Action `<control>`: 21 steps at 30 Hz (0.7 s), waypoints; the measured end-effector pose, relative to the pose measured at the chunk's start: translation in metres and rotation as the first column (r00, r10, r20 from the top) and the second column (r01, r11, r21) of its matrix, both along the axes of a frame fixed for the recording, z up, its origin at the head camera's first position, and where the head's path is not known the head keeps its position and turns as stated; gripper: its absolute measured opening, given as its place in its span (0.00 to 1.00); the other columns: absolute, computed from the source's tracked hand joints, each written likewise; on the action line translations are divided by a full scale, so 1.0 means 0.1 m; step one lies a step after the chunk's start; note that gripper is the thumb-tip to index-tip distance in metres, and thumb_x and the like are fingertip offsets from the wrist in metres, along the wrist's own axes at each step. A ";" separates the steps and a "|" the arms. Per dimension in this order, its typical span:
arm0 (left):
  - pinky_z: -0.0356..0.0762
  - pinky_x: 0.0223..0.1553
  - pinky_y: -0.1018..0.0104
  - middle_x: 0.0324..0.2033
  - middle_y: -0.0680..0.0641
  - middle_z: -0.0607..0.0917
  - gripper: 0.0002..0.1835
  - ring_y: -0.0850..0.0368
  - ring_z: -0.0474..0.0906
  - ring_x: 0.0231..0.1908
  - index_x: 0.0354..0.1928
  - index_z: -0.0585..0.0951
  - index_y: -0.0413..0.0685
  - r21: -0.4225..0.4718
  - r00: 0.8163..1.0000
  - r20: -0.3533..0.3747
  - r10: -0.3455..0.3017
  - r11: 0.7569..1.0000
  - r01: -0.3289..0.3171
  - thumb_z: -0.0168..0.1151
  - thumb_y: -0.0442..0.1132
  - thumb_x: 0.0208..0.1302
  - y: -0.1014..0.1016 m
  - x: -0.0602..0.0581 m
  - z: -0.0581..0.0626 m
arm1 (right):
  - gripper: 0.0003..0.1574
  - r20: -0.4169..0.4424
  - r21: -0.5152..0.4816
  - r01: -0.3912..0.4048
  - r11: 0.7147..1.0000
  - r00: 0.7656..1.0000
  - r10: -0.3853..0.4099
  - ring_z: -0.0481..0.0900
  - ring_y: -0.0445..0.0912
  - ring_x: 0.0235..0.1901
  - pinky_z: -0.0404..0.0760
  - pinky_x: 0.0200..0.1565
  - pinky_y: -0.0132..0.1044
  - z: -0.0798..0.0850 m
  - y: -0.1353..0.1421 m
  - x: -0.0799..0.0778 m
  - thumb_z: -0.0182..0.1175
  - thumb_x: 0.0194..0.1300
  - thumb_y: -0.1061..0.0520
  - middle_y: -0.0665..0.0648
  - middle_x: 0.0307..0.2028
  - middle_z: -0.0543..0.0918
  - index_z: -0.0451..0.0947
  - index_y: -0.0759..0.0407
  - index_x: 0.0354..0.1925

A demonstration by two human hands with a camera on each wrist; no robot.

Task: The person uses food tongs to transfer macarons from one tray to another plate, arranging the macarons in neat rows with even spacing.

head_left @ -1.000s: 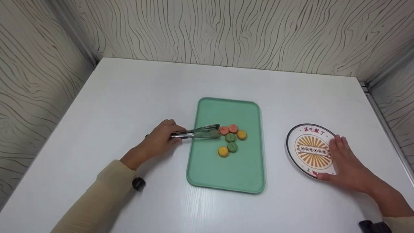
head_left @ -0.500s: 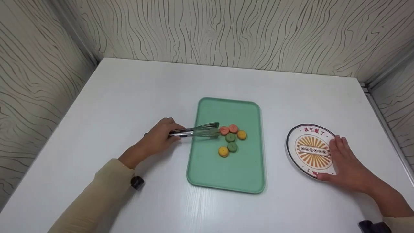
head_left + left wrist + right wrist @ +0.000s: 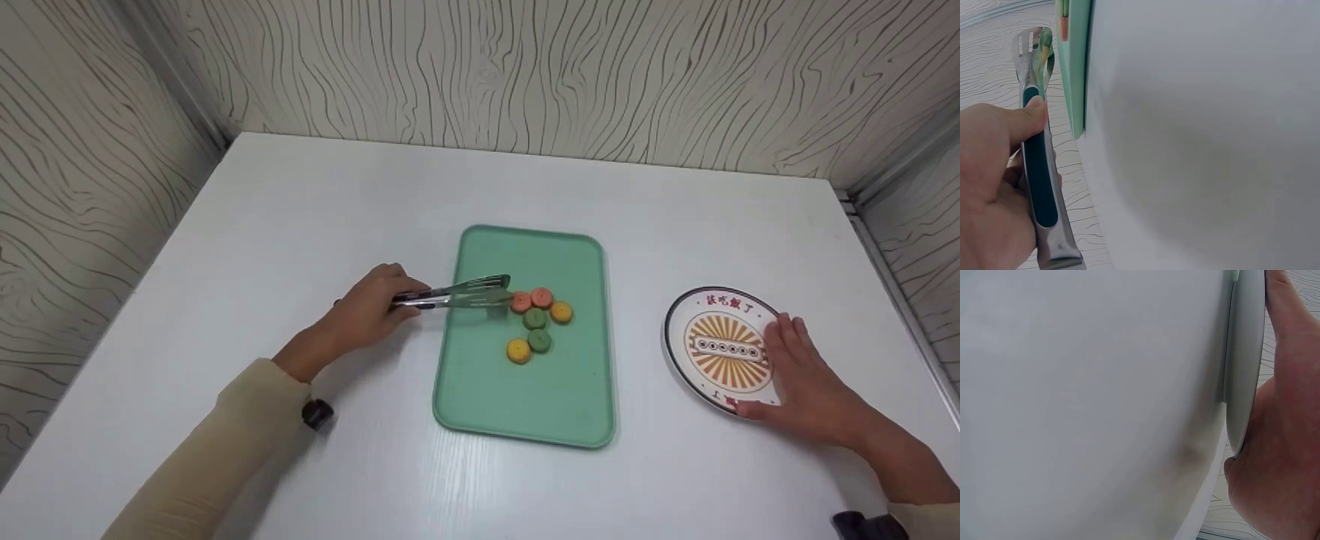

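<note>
My left hand (image 3: pixel 371 306) grips metal tongs (image 3: pixel 1041 163) with dark handle inlays, the thumb pressing on the upper arm. In the head view the tongs reach over the left rim of a green tray (image 3: pixel 525 405). A greenish piece seems to sit between their tips, hard to make out. Beside the tips, small round cookie-like pieces lie on the tray: pink (image 3: pixel 541 298), green (image 3: pixel 535 319) and yellow (image 3: pixel 518 351). My right hand (image 3: pixel 814 386) holds the right edge of a white plate (image 3: pixel 726 349), its thumb at the near rim; the plate rests flat on the table.
The white table (image 3: pixel 360 195) extends around tray and plate. Wood-grain patterned panels (image 3: pixel 480 75) stand at its back and sides. A stretch of table lies between the tray's right rim and the plate.
My left hand and the tongs have moved slightly away from me, and the tongs' shadow on the tray has spread. My right hand, the plate and the loose pieces stay put.
</note>
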State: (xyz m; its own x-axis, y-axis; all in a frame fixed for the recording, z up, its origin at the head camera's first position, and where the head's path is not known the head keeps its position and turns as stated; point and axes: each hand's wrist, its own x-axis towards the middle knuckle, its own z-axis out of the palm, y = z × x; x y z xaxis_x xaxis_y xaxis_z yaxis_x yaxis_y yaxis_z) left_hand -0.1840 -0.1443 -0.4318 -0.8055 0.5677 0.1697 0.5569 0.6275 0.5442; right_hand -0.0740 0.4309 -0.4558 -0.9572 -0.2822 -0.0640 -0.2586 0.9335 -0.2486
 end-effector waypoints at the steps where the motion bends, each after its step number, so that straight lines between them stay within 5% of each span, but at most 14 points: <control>1: 0.71 0.38 0.63 0.34 0.46 0.79 0.14 0.55 0.69 0.36 0.48 0.82 0.43 0.000 1.000 -0.003 -0.002 1.000 0.002 0.64 0.35 0.59 0.01 -0.01 0.01 | 0.76 0.000 -0.002 0.000 1.000 1.000 0.000 0.19 0.56 0.69 0.19 0.57 0.23 0.00 0.00 0.00 0.67 0.50 0.35 0.69 0.71 0.28 0.30 0.72 0.70; 21: 0.70 0.37 0.65 0.32 0.49 0.78 0.13 0.56 0.68 0.35 0.47 0.83 0.45 0.020 1.000 0.000 -0.008 1.000 0.008 0.65 0.33 0.59 0.15 -0.17 0.21 | 0.76 0.005 -0.013 -0.004 1.000 1.000 0.004 0.19 0.57 0.69 0.18 0.58 0.26 0.00 0.01 0.00 0.67 0.50 0.36 0.70 0.70 0.28 0.29 0.72 0.70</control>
State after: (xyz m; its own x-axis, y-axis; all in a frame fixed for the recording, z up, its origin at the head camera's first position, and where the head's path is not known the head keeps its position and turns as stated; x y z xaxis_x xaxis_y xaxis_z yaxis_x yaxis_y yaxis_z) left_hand -0.2007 -0.1295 -0.4111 -0.8008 0.5711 0.1805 0.5618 0.6119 0.5567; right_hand -0.0740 0.4322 -0.4558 -0.9556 -0.2874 -0.0653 -0.2614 0.9289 -0.2624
